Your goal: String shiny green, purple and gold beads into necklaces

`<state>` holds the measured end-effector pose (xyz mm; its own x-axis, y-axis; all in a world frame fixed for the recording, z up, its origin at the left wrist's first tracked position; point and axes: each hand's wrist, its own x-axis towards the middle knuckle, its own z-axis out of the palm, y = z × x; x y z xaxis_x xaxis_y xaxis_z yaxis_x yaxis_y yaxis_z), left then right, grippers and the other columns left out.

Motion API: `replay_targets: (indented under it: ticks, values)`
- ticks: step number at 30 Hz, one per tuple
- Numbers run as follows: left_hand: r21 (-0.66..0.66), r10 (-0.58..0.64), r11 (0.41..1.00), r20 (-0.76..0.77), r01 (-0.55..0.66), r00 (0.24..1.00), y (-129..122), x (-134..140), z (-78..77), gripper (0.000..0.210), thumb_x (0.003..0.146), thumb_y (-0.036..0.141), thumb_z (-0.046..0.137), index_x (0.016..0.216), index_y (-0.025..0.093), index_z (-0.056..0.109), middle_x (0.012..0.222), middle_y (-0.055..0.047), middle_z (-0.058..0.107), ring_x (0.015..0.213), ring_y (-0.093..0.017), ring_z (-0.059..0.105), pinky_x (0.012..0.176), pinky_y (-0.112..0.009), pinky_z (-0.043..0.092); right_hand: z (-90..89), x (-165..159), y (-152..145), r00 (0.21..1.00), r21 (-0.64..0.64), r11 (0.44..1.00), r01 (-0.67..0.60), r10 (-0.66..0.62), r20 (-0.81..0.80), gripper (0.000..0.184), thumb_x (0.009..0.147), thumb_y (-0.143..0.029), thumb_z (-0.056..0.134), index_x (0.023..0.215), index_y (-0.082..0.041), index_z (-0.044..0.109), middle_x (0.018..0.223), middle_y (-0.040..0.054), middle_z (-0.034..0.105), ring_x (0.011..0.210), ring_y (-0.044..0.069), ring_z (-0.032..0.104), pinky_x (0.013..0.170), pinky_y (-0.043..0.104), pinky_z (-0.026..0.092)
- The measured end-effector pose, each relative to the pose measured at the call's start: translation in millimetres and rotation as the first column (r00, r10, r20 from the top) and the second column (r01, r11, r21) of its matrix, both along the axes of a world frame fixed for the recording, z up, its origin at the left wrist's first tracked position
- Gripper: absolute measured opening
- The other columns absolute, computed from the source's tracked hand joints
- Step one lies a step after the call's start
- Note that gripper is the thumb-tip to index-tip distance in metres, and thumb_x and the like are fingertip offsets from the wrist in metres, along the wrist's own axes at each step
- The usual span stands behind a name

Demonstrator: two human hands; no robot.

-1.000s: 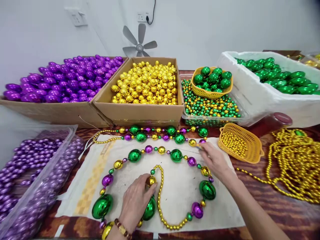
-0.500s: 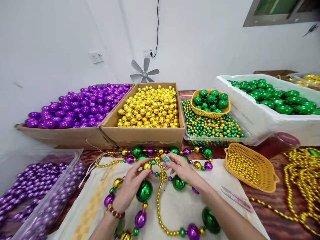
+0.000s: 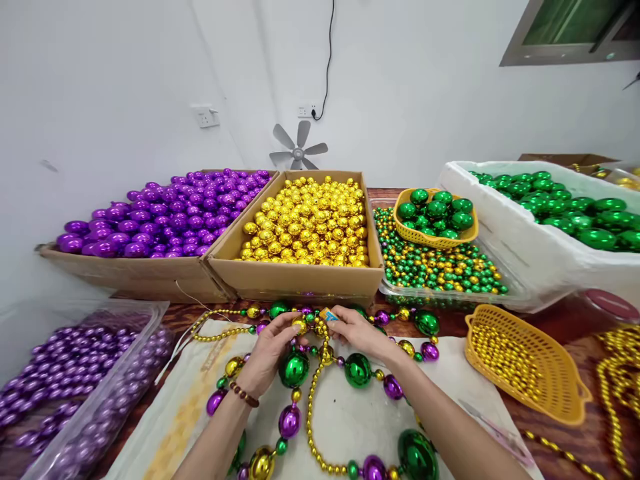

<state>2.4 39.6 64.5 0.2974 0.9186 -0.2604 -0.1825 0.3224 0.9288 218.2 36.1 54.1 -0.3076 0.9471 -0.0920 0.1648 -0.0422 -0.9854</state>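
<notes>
My left hand (image 3: 270, 353), with a brown bead bracelet at the wrist, pinches a gold bead (image 3: 300, 325) on a strung bead necklace (image 3: 289, 421). Close beside it, my right hand (image 3: 361, 331) holds a small blue and orange tag (image 3: 329, 315) between thumb and fingers, against a strand of small gold beads (image 3: 311, 407). The necklace of green, purple and gold beads lies looped on a pale cloth (image 3: 345, 417) under both hands. Behind the hands stretches another bead strand (image 3: 427, 323). My right fingertips are partly hidden.
Along the back stand boxes of purple beads (image 3: 165, 207) and gold beads (image 3: 310, 220), a clear tray of small beads (image 3: 440, 270) and a white foam box (image 3: 505, 220). A yellow basket (image 3: 563, 393) and pink-handled tweezers (image 3: 500, 433) lie right; a clear bin (image 3: 150, 320) stands left.
The camera view has shifted, so the scene sits slightly lower and the boxes further right. My left hand has drawn a little towards me; the tag is still in my right hand.
</notes>
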Motion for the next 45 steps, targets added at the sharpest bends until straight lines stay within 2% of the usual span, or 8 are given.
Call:
replay_targets:
  ticks: [3, 8, 11, 17, 22, 31, 38, 45]
  values:
    - [-0.001, 0.001, 1.000, 0.019, -0.001, 1.000, 0.9, -1.8, -1.6, 0.037, 0.078, 0.030, 0.072, 0.113, 0.022, 0.062, 0.104, -0.004, 0.065, 0.072, -0.015, 0.066, 0.065, -0.026, 0.050, -2.0, -2.8, 3.4, 0.999, 0.010, 0.999, 0.039, -0.039, 0.023, 0.021, 0.090, -0.040, 0.050, 0.085, -0.019, 0.051, 0.075, -0.0012, 0.054, 0.065, 0.012, 0.050, 0.054, 0.021, 0.039]
    - [-0.034, 0.029, 0.999, 0.053, -0.028, 0.998, 1.3, -4.4, -3.7, 0.038, 0.077, 0.030, 0.072, 0.113, 0.021, 0.063, 0.100, -0.005, 0.067, 0.072, -0.015, 0.066, 0.066, -0.026, 0.049, -6.1, -4.7, 3.9, 0.995, 0.049, 0.995, 0.085, -0.087, 0.049, 0.029, 0.085, -0.038, 0.061, 0.106, -0.023, 0.048, 0.082, -0.0029, 0.053, 0.062, 0.010, 0.046, 0.052, 0.020, 0.037]
    - [-0.051, 0.030, 0.998, 0.077, -0.026, 0.997, 1.9, -5.0, -2.9, 0.039, 0.078, 0.030, 0.072, 0.115, 0.021, 0.064, 0.105, -0.007, 0.068, 0.071, -0.015, 0.066, 0.066, -0.026, 0.049, -4.8, -3.9, 3.2, 0.998, 0.069, 0.997, 0.040, -0.043, 0.050, 0.025, 0.092, -0.041, 0.050, 0.108, -0.022, 0.052, 0.084, -0.0008, 0.055, 0.064, 0.012, 0.049, 0.053, 0.021, 0.040]
    - [-0.043, -0.031, 0.998, 0.128, 0.037, 0.991, -2.7, -7.1, 2.0, 0.049, 0.080, 0.030, 0.070, 0.128, 0.024, 0.060, 0.117, -0.009, 0.066, 0.076, -0.016, 0.066, 0.072, -0.028, 0.048, 3.3, 2.9, 8.9, 0.994, 0.110, 0.988, -0.109, 0.105, 0.042, 0.033, 0.097, -0.041, 0.039, 0.117, -0.022, 0.057, 0.095, 0.0038, 0.060, 0.085, 0.016, 0.056, 0.062, 0.022, 0.044]
    - [-0.009, -0.079, 0.997, 0.156, 0.081, 0.985, -5.8, -11.2, 0.5, 0.048, 0.082, 0.029, 0.067, 0.129, 0.026, 0.059, 0.122, -0.009, 0.065, 0.084, -0.018, 0.066, 0.079, -0.031, 0.047, 14.0, 4.0, 12.1, 0.983, 0.171, 0.972, -0.162, 0.145, 0.112, 0.033, 0.098, -0.044, 0.039, 0.098, -0.018, 0.060, 0.082, 0.0006, 0.057, 0.074, 0.013, 0.051, 0.064, 0.022, 0.040]
    - [0.010, -0.089, 0.996, 0.173, 0.088, 0.981, -5.0, -18.1, -7.9, 0.043, 0.087, 0.025, 0.060, 0.130, 0.023, 0.058, 0.120, -0.010, 0.065, 0.089, -0.019, 0.062, 0.083, -0.032, 0.046, 25.0, -6.4, 20.5, 0.946, 0.251, 0.957, -0.146, 0.061, 0.318, 0.055, 0.097, -0.056, 0.030, 0.067, -0.018, 0.057, 0.062, -0.0022, 0.052, 0.059, 0.012, 0.045, 0.056, 0.024, 0.027]
    - [-0.014, -0.062, 0.998, 0.130, 0.064, 0.990, -3.1, -18.8, -9.4, 0.045, 0.083, 0.028, 0.065, 0.127, 0.025, 0.060, 0.122, -0.009, 0.065, 0.105, -0.025, 0.060, 0.089, -0.035, 0.045, 27.4, -13.5, 24.0, 0.919, 0.320, 0.931, -0.176, 0.038, 0.393, 0.054, 0.099, -0.049, 0.031, 0.062, -0.017, 0.056, 0.060, -0.0007, 0.053, 0.056, 0.012, 0.043, 0.056, 0.026, 0.022]
    - [-0.026, -0.052, 0.998, 0.113, 0.055, 0.992, 0.0, -17.1, -10.7, 0.047, 0.081, 0.030, 0.067, 0.127, 0.025, 0.060, 0.119, -0.008, 0.066, 0.099, -0.024, 0.063, 0.087, -0.035, 0.046, 21.1, -16.6, 27.5, 0.896, 0.341, 0.921, -0.189, 0.019, 0.443, 0.057, 0.100, -0.049, 0.027, 0.062, -0.018, 0.055, 0.059, -0.0001, 0.053, 0.053, 0.011, 0.039, 0.056, 0.027, 0.018]
